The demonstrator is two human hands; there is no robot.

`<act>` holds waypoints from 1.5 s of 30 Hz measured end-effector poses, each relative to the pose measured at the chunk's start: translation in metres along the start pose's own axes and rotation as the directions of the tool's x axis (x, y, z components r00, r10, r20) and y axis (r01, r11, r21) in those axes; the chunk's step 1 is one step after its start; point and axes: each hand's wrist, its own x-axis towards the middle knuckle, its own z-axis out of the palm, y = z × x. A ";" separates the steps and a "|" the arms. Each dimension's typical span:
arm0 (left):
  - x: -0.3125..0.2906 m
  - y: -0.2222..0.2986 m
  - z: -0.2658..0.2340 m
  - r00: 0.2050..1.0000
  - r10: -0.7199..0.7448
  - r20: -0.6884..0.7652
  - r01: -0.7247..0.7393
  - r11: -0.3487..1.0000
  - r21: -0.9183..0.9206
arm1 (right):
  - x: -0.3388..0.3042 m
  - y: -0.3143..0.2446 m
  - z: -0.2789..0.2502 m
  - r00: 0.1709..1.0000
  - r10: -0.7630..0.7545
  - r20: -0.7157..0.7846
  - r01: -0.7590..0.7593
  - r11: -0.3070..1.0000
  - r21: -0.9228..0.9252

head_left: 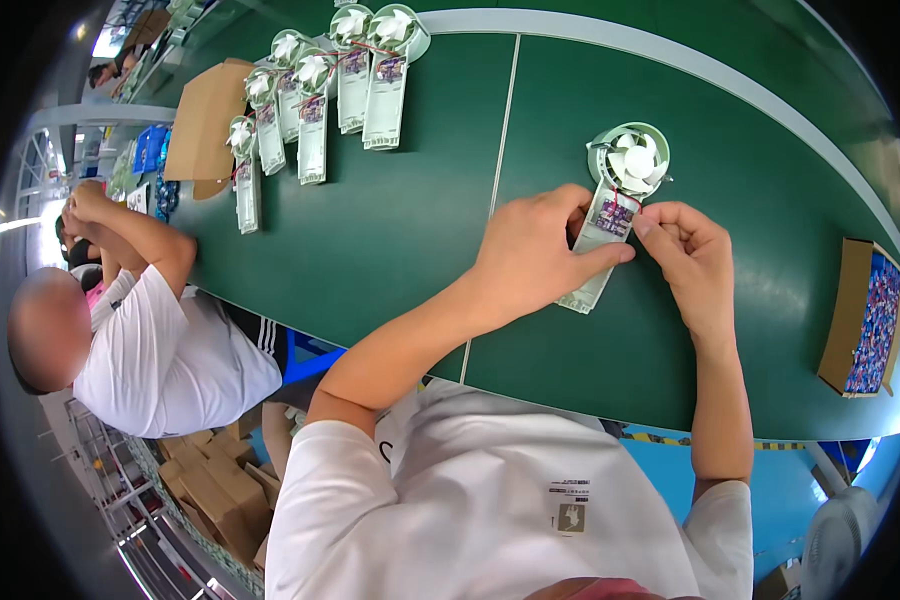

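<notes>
A pale green handheld fan housing (588, 285) lies on the green table in front of me, its white fan blades (634, 162) in the round end pointing away from me. Fingers and thumb of my left hand (530, 245) grip its body from both sides. Between them sits a small purple circuit board (613, 214) with red wires. My right hand (692, 255) is closed in a pinch at the board's right edge, its fingertips on a thin red wire (638, 200). Exactly how the fingertips hold the wire is partly hidden.
Several similar open fan housings (383, 105) stand in a group at the far left. Beside them is a cardboard box (206, 125). A carton of small red and blue parts (870, 320) stands at the right. Another person (170, 350) sits at the table's left.
</notes>
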 end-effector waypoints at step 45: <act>-0.007 0.000 -0.003 0.984 0.172 -0.049 -0.168 0.982 0.086 | -0.020 -0.033 -0.027 0.996 -0.039 -0.081 0.045 0.996 0.073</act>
